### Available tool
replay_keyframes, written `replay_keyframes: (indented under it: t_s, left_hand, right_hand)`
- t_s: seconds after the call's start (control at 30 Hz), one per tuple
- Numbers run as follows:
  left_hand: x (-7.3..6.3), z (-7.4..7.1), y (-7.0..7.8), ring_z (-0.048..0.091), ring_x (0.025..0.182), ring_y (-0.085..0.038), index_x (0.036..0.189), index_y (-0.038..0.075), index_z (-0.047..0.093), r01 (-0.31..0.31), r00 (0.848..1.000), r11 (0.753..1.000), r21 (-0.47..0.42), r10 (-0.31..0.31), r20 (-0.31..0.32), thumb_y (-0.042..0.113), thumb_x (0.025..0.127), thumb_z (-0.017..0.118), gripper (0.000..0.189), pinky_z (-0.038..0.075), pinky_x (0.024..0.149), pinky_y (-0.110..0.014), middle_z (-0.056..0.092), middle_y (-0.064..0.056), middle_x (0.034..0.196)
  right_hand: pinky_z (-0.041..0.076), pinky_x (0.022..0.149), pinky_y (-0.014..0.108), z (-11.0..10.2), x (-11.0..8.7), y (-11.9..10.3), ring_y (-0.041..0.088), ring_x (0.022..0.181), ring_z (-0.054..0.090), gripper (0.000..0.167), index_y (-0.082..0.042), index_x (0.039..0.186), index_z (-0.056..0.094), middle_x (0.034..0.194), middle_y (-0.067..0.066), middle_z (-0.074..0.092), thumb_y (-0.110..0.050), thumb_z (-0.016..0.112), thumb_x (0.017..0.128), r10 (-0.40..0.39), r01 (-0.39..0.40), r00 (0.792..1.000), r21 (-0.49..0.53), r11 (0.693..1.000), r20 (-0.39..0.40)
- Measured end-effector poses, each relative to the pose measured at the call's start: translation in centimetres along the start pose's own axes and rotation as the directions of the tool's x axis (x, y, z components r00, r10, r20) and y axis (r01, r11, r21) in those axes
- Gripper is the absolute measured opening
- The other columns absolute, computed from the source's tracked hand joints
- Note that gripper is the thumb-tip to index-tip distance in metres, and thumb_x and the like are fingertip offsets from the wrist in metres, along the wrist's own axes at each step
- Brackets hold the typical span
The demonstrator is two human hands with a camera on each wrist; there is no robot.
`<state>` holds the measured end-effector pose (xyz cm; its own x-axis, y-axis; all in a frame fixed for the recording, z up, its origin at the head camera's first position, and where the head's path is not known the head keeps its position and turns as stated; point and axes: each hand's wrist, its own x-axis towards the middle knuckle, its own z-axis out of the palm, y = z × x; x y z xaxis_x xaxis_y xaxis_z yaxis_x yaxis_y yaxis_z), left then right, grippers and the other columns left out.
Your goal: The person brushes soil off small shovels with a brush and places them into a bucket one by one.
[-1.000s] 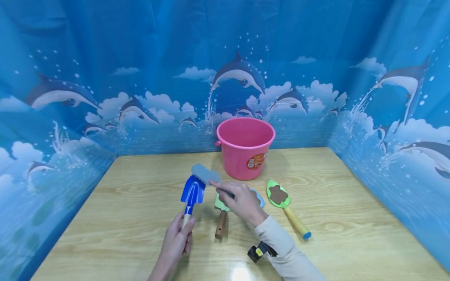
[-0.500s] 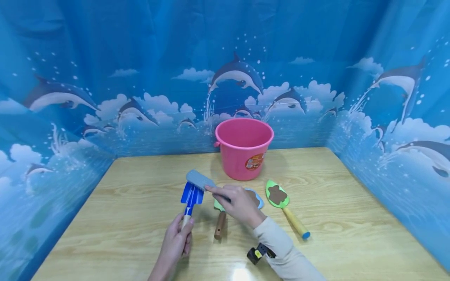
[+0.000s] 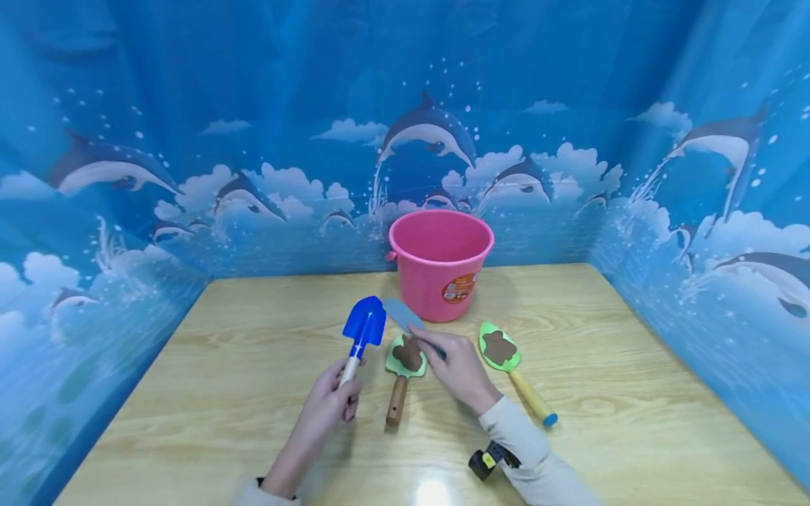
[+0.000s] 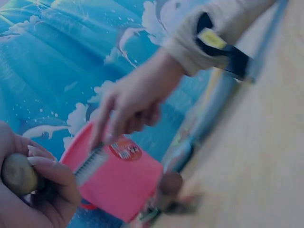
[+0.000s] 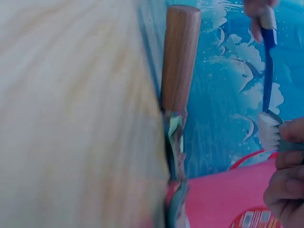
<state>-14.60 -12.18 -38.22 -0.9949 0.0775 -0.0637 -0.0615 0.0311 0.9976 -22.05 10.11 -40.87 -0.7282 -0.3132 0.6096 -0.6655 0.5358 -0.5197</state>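
My left hand (image 3: 332, 393) grips the pale handle of a blue toy shovel (image 3: 365, 320), its blade raised above the table. The handle's round end (image 4: 20, 175) shows in the left wrist view. My right hand (image 3: 462, 365) pinches a grey-blue brush (image 3: 403, 315), its head close beside the blade's right edge. White bristles (image 5: 269, 132) face the shovel in the right wrist view; whether they touch it I cannot tell. Just below the brush lies a green toy shovel (image 3: 394, 362) with a brown patch (image 3: 410, 353) and brown wooden handle (image 3: 396, 402).
Behind the hands stands a pink bucket (image 3: 436, 281) with a red label. Right of my right hand lies a leaf-shaped green shovel (image 3: 506, 364) with a yellow handle (image 3: 533, 399). A blue dolphin-print curtain (image 3: 285, 105) surrounds the wooden table (image 3: 240, 393).
The blue shovel has moved up and right, its blade tilting toward the bucket. The brush has shifted right, from across the blade to beside its edge, uncovering the green shovel's brown patch.
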Motion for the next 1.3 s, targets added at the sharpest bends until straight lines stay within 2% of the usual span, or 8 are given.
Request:
replay_keyframes:
  t_s: [0.37,0.53,0.63,0.73,0.87,0.97,1.17,1.3]
  left_hand:
    - [5.8,2.9,6.2,0.033,0.048,-0.010,0.116,-0.003,0.043,-0.022,0.967,0.999,-0.028,0.028,0.253,0.006,0.095,0.043,0.022,0.026,0.041,-0.020,0.040,-0.001,0.068]
    - [8.4,4.2,9.1,0.031,0.047,-0.010,0.116,-0.003,0.045,-0.029,0.965,0.999,0.043,0.016,0.262,0.006,0.094,0.044,0.024,0.023,0.040,-0.020,0.040,-0.003,0.070]
    - [9.7,4.9,10.6,0.035,0.049,-0.011,0.123,-0.002,0.045,-0.032,0.977,0.980,0.194,-0.010,0.211,0.007,0.094,0.046,0.030,0.028,0.040,-0.021,0.049,-0.007,0.075]
    - [11.0,5.6,11.8,0.045,0.052,-0.013,0.121,0.002,0.046,-0.087,0.991,0.908,0.411,0.037,0.128,0.008,0.093,0.053,0.030,0.038,0.041,-0.021,0.059,-0.011,0.085]
    - [12.5,6.2,12.8,0.055,0.057,-0.016,0.099,0.003,0.053,-0.193,0.974,0.714,0.673,0.225,0.040,0.012,0.094,0.057,0.011,0.044,0.045,-0.022,0.061,-0.011,0.084]
    - [13.3,6.5,13.2,0.058,0.057,-0.016,0.088,0.003,0.054,-0.244,0.944,0.617,0.748,0.329,0.037,0.014,0.096,0.056,0.014,0.045,0.047,-0.022,0.058,-0.010,0.074]
    - [15.0,7.1,13.2,0.063,0.062,-0.017,0.091,0.002,0.059,-0.317,0.903,0.503,0.804,0.418,0.094,0.009,0.094,0.058,0.008,0.054,0.053,-0.026,0.059,-0.008,0.073]
    - [16.2,7.8,12.8,0.065,0.070,-0.021,0.097,0.002,0.063,-0.322,0.892,0.361,0.875,0.425,0.153,0.016,0.094,0.061,0.014,0.057,0.061,-0.030,0.062,-0.009,0.080]
  right_hand:
    - [0.055,0.089,0.036,-3.0,-4.1,2.4,0.015,0.105,0.065,0.032,-0.014,0.125,0.065,0.119,0.001,0.066,-0.011,0.063,0.093,-0.002,0.000,0.999,0.060,0.998,0.037]
    - [0.054,0.090,0.040,-3.3,-4.8,2.9,0.021,0.108,0.064,0.031,-0.010,0.124,0.065,0.119,0.003,0.066,-0.009,0.062,0.093,-0.064,0.061,0.997,0.047,0.997,0.046]
    - [0.057,0.083,0.034,-3.4,-5.1,3.0,0.017,0.102,0.066,0.030,-0.010,0.123,0.065,0.119,0.003,0.067,-0.009,0.062,0.093,-0.062,0.059,0.997,0.053,0.997,0.053]
    - [0.055,0.073,0.028,-3.4,-5.3,2.9,0.008,0.085,0.066,0.031,-0.011,0.123,0.066,0.119,0.002,0.067,-0.009,0.064,0.092,-0.043,0.040,0.998,0.057,0.998,0.056]
    - [0.054,0.071,0.028,-3.3,-5.4,2.9,0.003,0.075,0.061,0.031,-0.012,0.122,0.067,0.118,0.002,0.067,-0.009,0.066,0.090,-0.034,0.031,0.998,0.047,0.998,0.058]
    - [0.057,0.082,0.034,-3.3,-5.4,2.9,0.011,0.092,0.067,0.031,-0.012,0.121,0.067,0.119,0.001,0.066,-0.010,0.067,0.090,-0.039,0.037,0.997,0.036,0.999,0.059]
    - [0.055,0.088,0.041,-3.3,-5.5,3.1,0.022,0.106,0.065,0.032,-0.012,0.120,0.068,0.118,0.000,0.067,-0.012,0.068,0.089,-0.049,0.049,0.997,0.009,0.999,0.057]
    - [0.056,0.085,0.038,-3.3,-5.5,3.1,0.019,0.100,0.068,0.032,-0.012,0.120,0.068,0.115,0.002,0.068,-0.011,0.069,0.088,-0.067,0.068,0.996,-0.014,0.998,0.053]
